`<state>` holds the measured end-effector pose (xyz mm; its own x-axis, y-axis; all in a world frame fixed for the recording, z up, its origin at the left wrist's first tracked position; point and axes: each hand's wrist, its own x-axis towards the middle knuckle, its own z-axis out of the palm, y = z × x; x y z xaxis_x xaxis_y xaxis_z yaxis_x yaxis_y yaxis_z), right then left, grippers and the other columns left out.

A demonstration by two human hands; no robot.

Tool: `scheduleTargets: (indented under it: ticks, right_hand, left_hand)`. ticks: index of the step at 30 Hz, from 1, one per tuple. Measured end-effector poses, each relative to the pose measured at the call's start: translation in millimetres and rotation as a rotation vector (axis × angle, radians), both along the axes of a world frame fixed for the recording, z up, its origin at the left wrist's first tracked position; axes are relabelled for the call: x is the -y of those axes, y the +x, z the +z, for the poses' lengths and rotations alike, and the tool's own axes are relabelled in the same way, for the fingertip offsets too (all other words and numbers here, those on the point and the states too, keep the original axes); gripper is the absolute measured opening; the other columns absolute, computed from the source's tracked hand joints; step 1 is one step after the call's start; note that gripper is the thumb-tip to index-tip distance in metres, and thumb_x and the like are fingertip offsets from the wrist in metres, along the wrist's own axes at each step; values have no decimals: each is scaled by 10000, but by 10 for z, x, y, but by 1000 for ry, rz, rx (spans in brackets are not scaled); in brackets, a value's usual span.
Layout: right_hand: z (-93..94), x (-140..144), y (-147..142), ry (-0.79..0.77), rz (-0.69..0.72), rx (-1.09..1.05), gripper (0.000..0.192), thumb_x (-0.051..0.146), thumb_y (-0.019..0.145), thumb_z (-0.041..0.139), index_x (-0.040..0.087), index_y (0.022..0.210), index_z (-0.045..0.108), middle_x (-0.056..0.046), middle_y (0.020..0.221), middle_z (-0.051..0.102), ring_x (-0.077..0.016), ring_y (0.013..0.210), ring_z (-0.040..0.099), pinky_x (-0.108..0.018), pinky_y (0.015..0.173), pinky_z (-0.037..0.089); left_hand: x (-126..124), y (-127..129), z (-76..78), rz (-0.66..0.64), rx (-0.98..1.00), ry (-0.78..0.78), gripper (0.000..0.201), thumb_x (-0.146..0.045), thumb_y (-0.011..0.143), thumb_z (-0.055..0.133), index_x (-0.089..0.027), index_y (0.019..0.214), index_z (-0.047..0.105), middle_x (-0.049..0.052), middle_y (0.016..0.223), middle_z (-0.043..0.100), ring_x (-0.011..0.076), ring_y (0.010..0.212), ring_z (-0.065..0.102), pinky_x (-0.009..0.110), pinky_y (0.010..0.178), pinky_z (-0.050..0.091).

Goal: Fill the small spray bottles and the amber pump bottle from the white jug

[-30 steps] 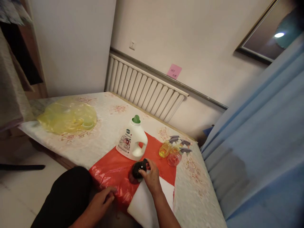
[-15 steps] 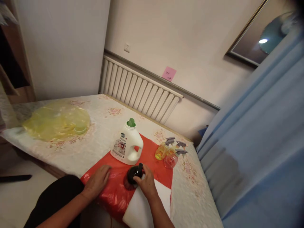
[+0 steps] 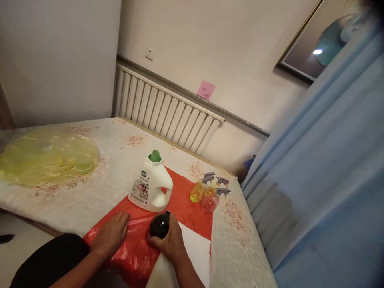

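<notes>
My right hand (image 3: 171, 240) is closed around a shiny, dark round bottle (image 3: 159, 226) with a black top, thumb on the near side and fingers at its right. The bottle's base is hard to make out. My left hand (image 3: 112, 234) lies on crinkled red plastic sheeting (image 3: 135, 252), its fingers close together and slightly bent. Just beyond the dark bottle stands a white detergent jug (image 3: 151, 186) with a handle, a picture label and a green spout. A white flat piece (image 3: 196, 248) lies on the plastic, partly under my right forearm.
Several small spray bottles (image 3: 210, 202), yellow and pink, stand to the right. A crumpled yellow plastic bag (image 3: 51, 156) lies at the left on the flowered tablecloth (image 3: 112, 160). Behind is a radiator (image 3: 162, 112); a blue curtain (image 3: 315, 172) hangs along the right.
My right hand has wrapped further around the dark bottle, whose rounded shiny top now faces me. The view has shifted a little, so the things appear further left.
</notes>
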<state>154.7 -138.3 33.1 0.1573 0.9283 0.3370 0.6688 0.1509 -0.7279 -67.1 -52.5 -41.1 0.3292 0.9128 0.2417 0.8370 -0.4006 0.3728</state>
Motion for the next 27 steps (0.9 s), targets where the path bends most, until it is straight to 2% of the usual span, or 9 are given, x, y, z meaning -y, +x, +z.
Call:
scheduleTargets:
  ticks: [4,8,11,15,18,23,27]
  right_hand:
    - [12,-10,-29,10,-37,-17,679,183,494,826,192,1136,606,-60,1050,666,-294,994,630,-402,902,517]
    - [106,-44,-6,0,-51,-98,576,173,501,815,185,1047,635,-47,978,688,-278,907,658,-376,841,539]
    - [217,-98,118,35,-75,-141,555,170,529,795,179,1064,644,-55,989,708,-271,912,677,-362,842,550]
    - [305,-201,481,88,-228,-76,549,211,540,797,175,1072,666,-70,1005,732,-274,932,693,-358,863,559]
    - [284,-279,850,114,-341,-44,553,256,565,782,145,1093,660,-108,1026,730,-297,957,689,-386,891,549]
    - [133,-387,1419,132,-512,-10,569,304,579,768,126,1108,660,-150,1044,727,-344,1012,679,-432,927,526]
    - [-27,-452,1671,146,-592,1,639,340,573,774,122,1160,643,-157,1090,723,-347,1041,680,-428,938,524]
  left_hand:
    - [-49,-11,-83,-11,-38,-3,349,-279,994,252,-179,1073,577,124,1097,634,254,972,634,395,855,460]
    - [-92,-26,-145,-14,-48,-2,339,-298,994,270,-183,1114,566,128,1168,631,251,1032,637,393,905,459]
    - [-114,-37,-167,-21,-36,-14,357,-325,997,266,-184,1132,564,132,1203,627,250,1053,640,389,913,467]
    - [-143,-49,-207,-23,-25,-28,357,-324,989,278,-189,1134,575,130,1214,631,251,1066,643,394,940,466]
    - [-159,-52,-237,-22,-16,-23,350,-325,983,291,-187,1136,575,134,1218,632,258,1074,642,408,954,460]
    - [-148,-47,-217,-26,0,-4,350,-341,987,285,-196,1115,577,127,1206,639,255,1069,648,397,941,470]
    - [-135,-45,-202,-28,-6,-14,353,-335,991,270,-196,1111,571,129,1210,631,258,1067,645,410,931,476]
